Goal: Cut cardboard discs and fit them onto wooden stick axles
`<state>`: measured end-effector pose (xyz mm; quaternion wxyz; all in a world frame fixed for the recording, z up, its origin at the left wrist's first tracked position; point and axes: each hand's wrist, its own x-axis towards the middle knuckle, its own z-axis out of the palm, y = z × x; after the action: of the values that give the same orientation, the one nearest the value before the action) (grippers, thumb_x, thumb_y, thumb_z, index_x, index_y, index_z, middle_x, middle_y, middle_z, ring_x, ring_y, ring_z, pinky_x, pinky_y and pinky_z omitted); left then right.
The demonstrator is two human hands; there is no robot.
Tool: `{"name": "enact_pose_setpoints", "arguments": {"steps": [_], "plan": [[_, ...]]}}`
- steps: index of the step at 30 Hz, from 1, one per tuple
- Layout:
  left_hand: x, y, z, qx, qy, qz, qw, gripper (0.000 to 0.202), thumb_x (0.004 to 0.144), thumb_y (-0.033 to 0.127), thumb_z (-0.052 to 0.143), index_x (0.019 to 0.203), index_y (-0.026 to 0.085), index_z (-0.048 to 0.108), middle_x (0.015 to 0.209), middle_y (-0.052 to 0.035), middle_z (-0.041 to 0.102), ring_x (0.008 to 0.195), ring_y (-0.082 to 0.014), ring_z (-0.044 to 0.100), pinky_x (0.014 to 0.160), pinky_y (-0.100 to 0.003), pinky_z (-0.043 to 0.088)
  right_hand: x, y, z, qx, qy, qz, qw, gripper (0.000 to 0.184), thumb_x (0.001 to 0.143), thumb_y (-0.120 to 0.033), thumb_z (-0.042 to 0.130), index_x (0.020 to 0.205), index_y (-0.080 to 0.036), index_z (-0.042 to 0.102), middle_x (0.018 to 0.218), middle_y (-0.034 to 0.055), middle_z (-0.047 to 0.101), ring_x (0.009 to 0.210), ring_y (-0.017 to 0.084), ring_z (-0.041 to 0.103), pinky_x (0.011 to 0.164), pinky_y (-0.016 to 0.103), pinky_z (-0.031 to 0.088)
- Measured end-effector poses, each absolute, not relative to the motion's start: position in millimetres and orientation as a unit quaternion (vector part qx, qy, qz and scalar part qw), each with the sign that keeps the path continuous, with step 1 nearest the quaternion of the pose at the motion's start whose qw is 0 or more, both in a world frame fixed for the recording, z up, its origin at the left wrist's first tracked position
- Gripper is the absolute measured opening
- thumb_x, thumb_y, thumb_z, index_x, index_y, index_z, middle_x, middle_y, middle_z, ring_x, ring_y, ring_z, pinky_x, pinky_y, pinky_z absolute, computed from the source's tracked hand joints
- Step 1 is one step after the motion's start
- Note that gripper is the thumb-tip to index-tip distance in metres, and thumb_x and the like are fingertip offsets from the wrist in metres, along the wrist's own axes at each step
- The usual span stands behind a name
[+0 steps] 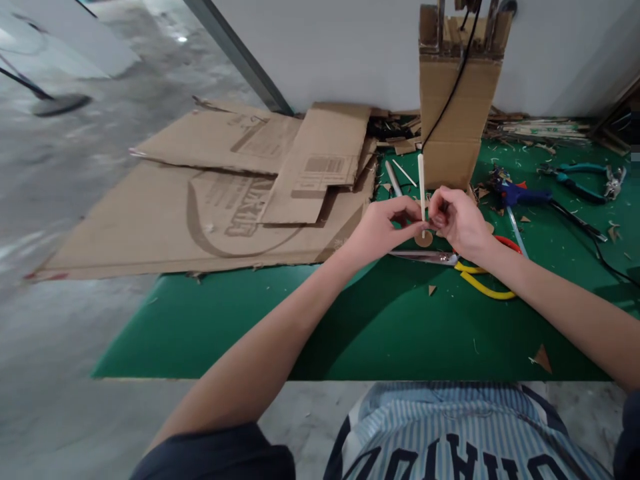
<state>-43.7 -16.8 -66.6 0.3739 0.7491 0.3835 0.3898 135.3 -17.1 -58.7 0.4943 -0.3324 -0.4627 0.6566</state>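
Note:
A pale wooden stick (pixel 421 187) stands nearly upright over the green table, pinched near its lower end by the thumb and fingers of my left hand (pixel 383 230). Just under it is a small round cardboard disc (pixel 424 239); whether the stick is joined to it I cannot tell. Close against the stick's right side, my right hand (pixel 463 223) is closed, its fingers curled in toward the thumb, and what they hold, if anything, is hidden. Scissors (pixel 483 280) with yellow and red handles lie beneath my right wrist, blades partly open toward the left.
Flat cardboard sheets (pixel 150 220) cover the table's left side and overhang its edge. Behind my hands rises a tall cardboard structure (pixel 453 113) with a black cable. A blue glue gun (pixel 523 195) and teal-handled pliers (pixel 580 180) lie right, among cardboard scraps (pixel 542 360).

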Motion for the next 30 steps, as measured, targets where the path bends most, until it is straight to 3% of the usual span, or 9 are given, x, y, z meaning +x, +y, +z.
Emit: {"name": "enact_pose_setpoints", "arguments": {"steps": [12, 30], "plan": [[-41.1, -21.1, -62.0, 0.766, 0.374, 0.379, 0.36, 0.013, 0.083, 0.029, 0.073, 0.085, 0.017, 0.069, 0.083, -0.0038, 0.072, 0.075, -0.0129, 0.065, 0.07, -0.026, 0.053, 132.3, -18.6, -70.6, -0.302, -0.454, 0.672, 0.501, 0.041, 0.092, -0.044, 0.051, 0.057, -0.022, 0.056, 0.057, -0.0029, 0.04, 0.054, 0.011, 0.036, 0.055, 0.025, 0.038], [-40.5, -22.0, -61.9, 0.787, 0.363, 0.365, 0.339, 0.008, 0.083, 0.025, 0.07, 0.083, 0.017, 0.069, 0.079, -0.0017, 0.071, 0.072, -0.0108, 0.063, 0.064, -0.022, 0.051, 133.6, -26.3, -77.3, -0.332, -0.478, 0.638, 0.504, 0.053, 0.094, -0.056, 0.049, 0.053, -0.023, 0.05, 0.061, -0.0021, 0.038, 0.057, 0.012, 0.034, 0.055, 0.027, 0.037]]}}
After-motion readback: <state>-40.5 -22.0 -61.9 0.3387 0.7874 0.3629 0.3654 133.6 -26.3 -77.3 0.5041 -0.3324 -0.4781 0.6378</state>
